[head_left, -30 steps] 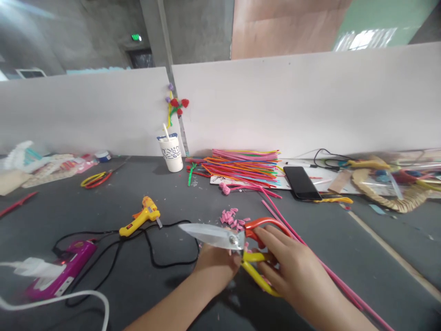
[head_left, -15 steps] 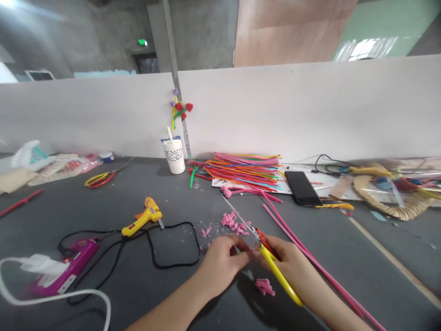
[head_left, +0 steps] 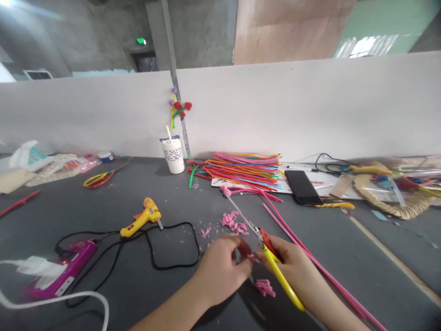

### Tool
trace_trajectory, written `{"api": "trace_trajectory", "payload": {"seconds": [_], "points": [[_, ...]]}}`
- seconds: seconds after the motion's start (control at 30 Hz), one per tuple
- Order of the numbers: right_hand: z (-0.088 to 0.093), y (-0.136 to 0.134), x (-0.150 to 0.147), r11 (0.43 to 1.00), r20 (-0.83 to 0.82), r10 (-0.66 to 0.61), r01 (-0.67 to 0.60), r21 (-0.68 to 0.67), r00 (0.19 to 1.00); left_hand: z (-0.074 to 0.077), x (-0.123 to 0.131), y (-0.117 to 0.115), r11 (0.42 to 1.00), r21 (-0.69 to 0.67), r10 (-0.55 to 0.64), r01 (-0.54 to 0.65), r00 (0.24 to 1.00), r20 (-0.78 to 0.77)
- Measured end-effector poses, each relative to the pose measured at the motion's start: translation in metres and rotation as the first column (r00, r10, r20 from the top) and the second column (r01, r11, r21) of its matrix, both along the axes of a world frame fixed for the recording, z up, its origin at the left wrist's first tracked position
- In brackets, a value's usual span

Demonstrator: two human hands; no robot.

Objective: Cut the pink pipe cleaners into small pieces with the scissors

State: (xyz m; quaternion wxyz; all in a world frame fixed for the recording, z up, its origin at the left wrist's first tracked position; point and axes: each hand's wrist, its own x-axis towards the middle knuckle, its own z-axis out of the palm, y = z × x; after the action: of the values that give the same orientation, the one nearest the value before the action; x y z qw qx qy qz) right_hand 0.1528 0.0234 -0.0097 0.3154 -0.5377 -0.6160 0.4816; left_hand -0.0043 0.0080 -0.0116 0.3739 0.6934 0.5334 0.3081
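Observation:
My left hand (head_left: pixel 225 266) pinches a small pink piece (head_left: pixel 252 256) between thumb and fingers, close to my right hand. Wrapped round scissors with yellow and orange handles (head_left: pixel 282 278) is my right hand (head_left: pixel 289 262); the metal blades point up and left, away from me. Beyond the hands lies a pile of short pink pieces (head_left: pixel 232 221). A smaller bunch of pink pieces (head_left: pixel 264 287) rests on the dark table below the hands. Long pink stems (head_left: pixel 310 257) run past the right side of my right hand.
A yellow glue gun (head_left: pixel 143 218) and its black cord lie left, near a purple power strip (head_left: pixel 65 271). Behind are a white cup (head_left: pixel 173 156), many coloured stems (head_left: pixel 244 170) and a black phone (head_left: pixel 303 187). More scissors (head_left: pixel 98 179) lie at the back left.
My left hand's fingertips have drawn slightly apart from my right hand, and the pink piece shows between them. The scissors have shifted slightly right. The view has moved slightly.

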Motion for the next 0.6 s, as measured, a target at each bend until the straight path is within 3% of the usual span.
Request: {"api": "trace_trajectory", "payload": {"seconds": [0.33,0.5,0.6], "points": [[-0.0035,-0.0060,-0.0056,0.996,-0.091,0.036,-0.043,-0.074,0.995,0.0021,0.0063,-0.0019,0.996,0.087,0.000,0.000,1.000,0.007],[-0.0011,-0.0057,-0.0051,0.997,-0.017,0.047,-0.048,-0.062,0.999,0.0019,0.0056,-0.0021,0.999,0.003,0.040,-0.040,0.998,0.052],[0.0055,-0.0062,-0.0057,0.999,0.106,0.033,-0.037,0.040,0.994,-0.0018,0.0050,0.0003,0.993,-0.082,0.089,-0.080,0.990,0.113]]}}
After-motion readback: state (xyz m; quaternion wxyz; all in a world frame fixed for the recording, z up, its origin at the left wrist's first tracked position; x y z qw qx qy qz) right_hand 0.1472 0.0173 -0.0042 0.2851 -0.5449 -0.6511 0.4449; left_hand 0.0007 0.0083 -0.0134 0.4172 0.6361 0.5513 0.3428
